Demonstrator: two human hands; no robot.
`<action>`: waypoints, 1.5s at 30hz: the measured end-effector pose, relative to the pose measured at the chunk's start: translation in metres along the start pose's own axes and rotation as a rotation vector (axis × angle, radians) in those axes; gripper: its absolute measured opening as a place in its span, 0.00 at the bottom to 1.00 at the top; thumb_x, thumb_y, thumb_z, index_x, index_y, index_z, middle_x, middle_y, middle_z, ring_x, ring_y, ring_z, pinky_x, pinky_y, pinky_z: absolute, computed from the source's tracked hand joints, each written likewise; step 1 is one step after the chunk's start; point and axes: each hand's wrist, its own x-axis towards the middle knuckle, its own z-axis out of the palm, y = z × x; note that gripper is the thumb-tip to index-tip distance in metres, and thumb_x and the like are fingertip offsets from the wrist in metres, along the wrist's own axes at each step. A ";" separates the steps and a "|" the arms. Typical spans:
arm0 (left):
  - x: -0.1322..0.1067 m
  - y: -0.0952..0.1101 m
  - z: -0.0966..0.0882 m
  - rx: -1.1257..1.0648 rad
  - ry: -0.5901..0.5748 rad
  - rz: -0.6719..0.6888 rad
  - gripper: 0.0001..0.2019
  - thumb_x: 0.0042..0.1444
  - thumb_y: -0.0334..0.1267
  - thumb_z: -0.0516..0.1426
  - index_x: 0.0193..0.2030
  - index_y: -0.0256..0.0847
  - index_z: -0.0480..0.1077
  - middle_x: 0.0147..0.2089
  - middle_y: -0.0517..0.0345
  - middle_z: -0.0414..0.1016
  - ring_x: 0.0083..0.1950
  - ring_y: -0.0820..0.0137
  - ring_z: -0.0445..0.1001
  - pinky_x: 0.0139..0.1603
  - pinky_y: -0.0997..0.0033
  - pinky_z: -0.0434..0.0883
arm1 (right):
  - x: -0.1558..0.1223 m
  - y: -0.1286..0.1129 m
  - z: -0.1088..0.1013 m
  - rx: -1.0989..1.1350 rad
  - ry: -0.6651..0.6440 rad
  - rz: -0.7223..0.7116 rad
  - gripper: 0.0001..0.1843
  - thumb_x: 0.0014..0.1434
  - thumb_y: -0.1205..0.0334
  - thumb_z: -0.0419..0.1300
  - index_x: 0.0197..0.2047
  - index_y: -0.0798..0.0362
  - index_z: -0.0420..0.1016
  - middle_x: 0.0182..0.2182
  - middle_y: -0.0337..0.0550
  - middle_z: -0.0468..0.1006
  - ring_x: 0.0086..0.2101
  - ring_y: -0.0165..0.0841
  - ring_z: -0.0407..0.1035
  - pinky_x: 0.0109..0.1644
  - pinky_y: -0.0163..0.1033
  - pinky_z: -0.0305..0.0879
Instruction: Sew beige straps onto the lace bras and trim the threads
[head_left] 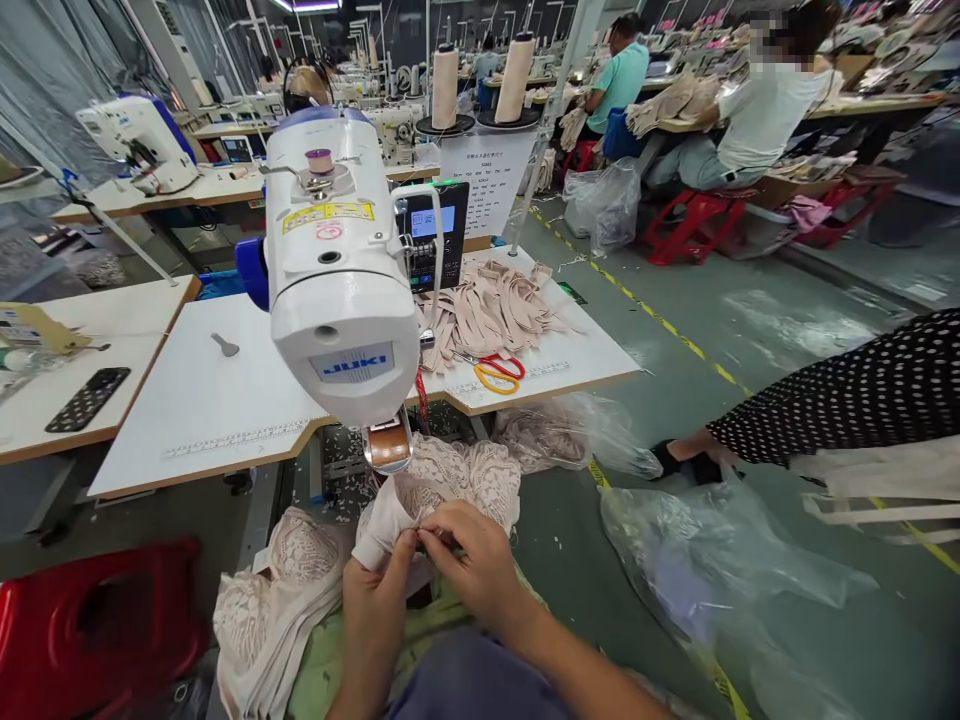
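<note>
A pale beige lace bra (491, 478) hangs in front of the white sewing machine (341, 300), just below its head. My left hand (379, 600) pinches the edge of the bra's fabric between thumb and fingers. Close beside it, my right hand (472, 560) also grips that edge, thumb and forefinger pressed together. The fingertips of both hands nearly meet; the exact bit of cloth between them is too small to make out. More lace bras (277, 590) lie in a heap to the left of my left hand, over green cloth (319, 665) on my lap.
Beige fabric strips (487, 305) pile on the white table (217, 400), with red and yellow-handled scissors (499, 370) near its edge. A phone (88, 398) lies on the left table. A red stool (97, 630) stands lower left. Plastic bags (720, 560) and a person's dotted sleeve (847, 390) are at right.
</note>
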 end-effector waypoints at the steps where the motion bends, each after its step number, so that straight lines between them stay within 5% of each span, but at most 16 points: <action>1: 0.001 -0.001 -0.001 -0.001 0.000 -0.001 0.22 0.54 0.50 0.64 0.51 0.37 0.78 0.48 0.50 0.82 0.54 0.56 0.77 0.55 0.65 0.74 | 0.000 0.001 0.000 0.006 -0.002 0.005 0.06 0.67 0.64 0.57 0.38 0.51 0.74 0.33 0.42 0.79 0.34 0.32 0.72 0.37 0.35 0.67; 15: 0.009 -0.004 -0.019 0.286 -0.174 0.182 0.18 0.57 0.45 0.63 0.52 0.39 0.78 0.50 0.53 0.82 0.55 0.58 0.77 0.56 0.66 0.73 | 0.007 0.006 -0.016 0.063 -0.210 0.073 0.05 0.58 0.71 0.60 0.34 0.51 0.74 0.29 0.37 0.75 0.29 0.28 0.67 0.34 0.32 0.59; 21: 0.008 -0.008 -0.025 0.374 -0.270 0.258 0.13 0.58 0.44 0.61 0.44 0.37 0.80 0.41 0.53 0.83 0.40 0.63 0.78 0.45 0.69 0.74 | 0.014 0.009 -0.028 0.028 -0.359 -0.006 0.07 0.49 0.74 0.59 0.29 0.52 0.68 0.26 0.33 0.68 0.28 0.27 0.60 0.31 0.32 0.52; 26: 0.010 -0.011 -0.023 0.351 -0.301 0.167 0.13 0.56 0.45 0.62 0.30 0.36 0.78 0.27 0.56 0.77 0.31 0.67 0.73 0.34 0.72 0.71 | 0.012 0.010 -0.031 0.069 -0.446 0.069 0.08 0.50 0.73 0.56 0.25 0.53 0.62 0.24 0.33 0.61 0.27 0.27 0.56 0.31 0.33 0.48; 33: 0.013 -0.004 -0.018 0.334 -0.398 0.034 0.17 0.57 0.47 0.61 0.45 0.36 0.78 0.38 0.52 0.82 0.40 0.62 0.78 0.38 0.71 0.74 | 0.000 0.016 -0.027 0.072 -0.426 0.233 0.07 0.51 0.71 0.58 0.25 0.54 0.65 0.23 0.32 0.63 0.25 0.25 0.57 0.29 0.32 0.48; 38: 0.011 -0.009 -0.021 0.457 -0.327 0.167 0.16 0.57 0.46 0.62 0.47 0.38 0.79 0.44 0.52 0.83 0.50 0.58 0.78 0.52 0.66 0.73 | 0.000 0.012 -0.027 0.075 -0.393 0.289 0.04 0.49 0.71 0.60 0.26 0.54 0.70 0.23 0.32 0.65 0.25 0.25 0.58 0.29 0.31 0.50; 45: 0.015 -0.013 -0.020 0.519 -0.334 0.257 0.15 0.58 0.44 0.60 0.46 0.38 0.79 0.44 0.51 0.82 0.50 0.57 0.78 0.51 0.66 0.74 | 0.006 0.012 -0.033 0.107 -0.436 0.383 0.04 0.50 0.71 0.61 0.28 0.54 0.75 0.25 0.34 0.71 0.27 0.26 0.63 0.32 0.32 0.54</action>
